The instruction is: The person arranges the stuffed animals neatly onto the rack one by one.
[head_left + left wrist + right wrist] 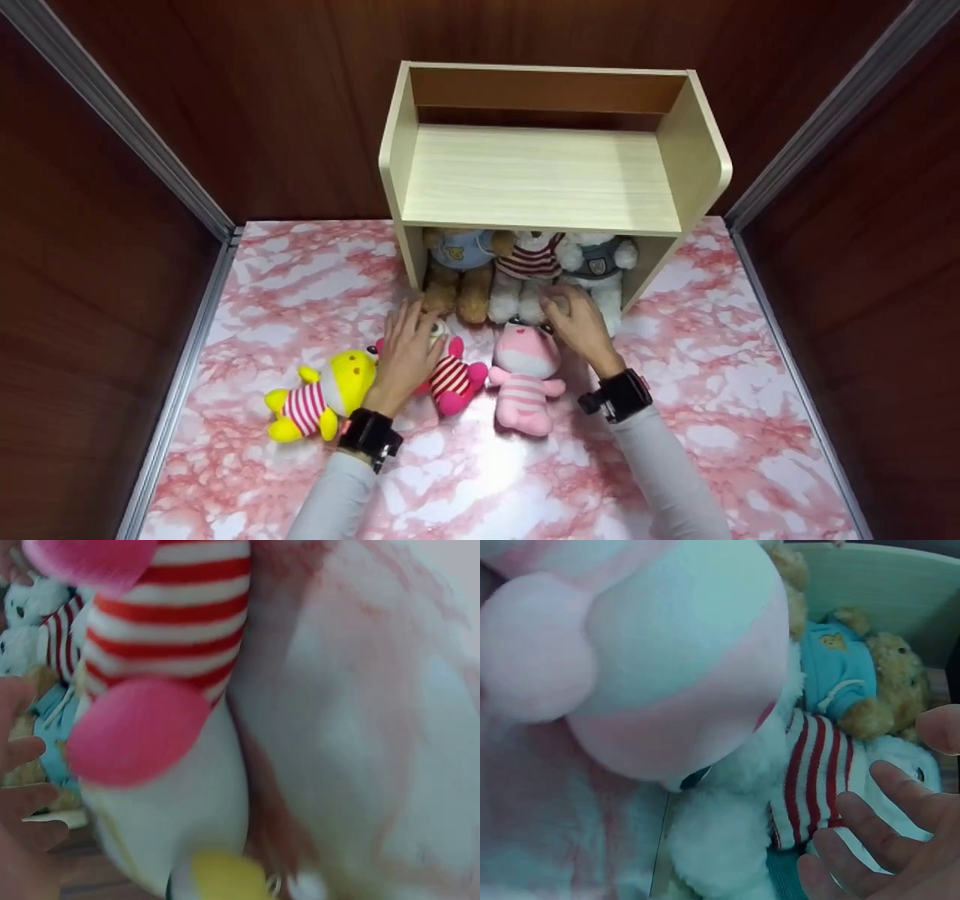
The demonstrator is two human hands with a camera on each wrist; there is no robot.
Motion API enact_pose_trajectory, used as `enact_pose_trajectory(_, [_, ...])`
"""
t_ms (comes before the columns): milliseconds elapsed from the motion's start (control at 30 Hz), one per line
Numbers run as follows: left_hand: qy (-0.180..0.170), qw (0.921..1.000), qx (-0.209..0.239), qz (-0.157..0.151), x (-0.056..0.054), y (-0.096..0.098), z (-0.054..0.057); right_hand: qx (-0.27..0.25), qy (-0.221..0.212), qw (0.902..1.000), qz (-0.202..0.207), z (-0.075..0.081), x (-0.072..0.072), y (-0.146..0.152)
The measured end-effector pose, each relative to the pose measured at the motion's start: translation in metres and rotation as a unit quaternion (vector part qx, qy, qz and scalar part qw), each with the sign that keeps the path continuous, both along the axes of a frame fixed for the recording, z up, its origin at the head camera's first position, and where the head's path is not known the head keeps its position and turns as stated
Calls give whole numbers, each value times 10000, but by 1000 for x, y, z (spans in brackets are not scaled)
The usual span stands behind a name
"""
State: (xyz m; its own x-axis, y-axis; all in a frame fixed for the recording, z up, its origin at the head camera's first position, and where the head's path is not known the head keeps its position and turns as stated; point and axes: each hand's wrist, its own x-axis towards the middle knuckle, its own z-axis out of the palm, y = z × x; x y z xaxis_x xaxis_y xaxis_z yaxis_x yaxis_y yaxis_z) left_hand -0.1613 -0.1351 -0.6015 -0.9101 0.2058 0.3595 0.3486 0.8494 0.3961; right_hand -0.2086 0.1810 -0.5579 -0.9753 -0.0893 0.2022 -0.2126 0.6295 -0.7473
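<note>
My left hand [409, 352], its fingers extended, lies over the head end of a magenta plush doll [454, 382] in a red-and-white striped top. In the left wrist view that doll [169, 630] shows close up, beside the spread fingers. A pale pink plush doll [525, 390] lies on its back between my hands. Just beyond its head, my right hand [581, 326] hovers with loosely parted fingers in front of the seated bears. They are a brown bear in a blue top [463, 251], a white bear in stripes [525, 264] and a white bear in grey [600, 266].
The bears sit in the lower compartment of a pale wooden shelf unit [540, 176]. Left of my left hand lies a yellow plush doll [349, 379] in a pink-striped top. Dark wood-look panels [97, 225] enclose the pink marbled tabletop [720, 442] at the sides and back.
</note>
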Motion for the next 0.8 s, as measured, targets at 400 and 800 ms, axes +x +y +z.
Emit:
enact_pose_trajectory(400, [-536, 9985, -2, -93, 21, -68, 21, -28, 100, 9998, -185, -5, 18, 29])
enact_pose_trajectory(800, [-2503, 9679, -106, 221, 49, -119, 10, -192, 237, 9992, -248, -9, 41, 51])
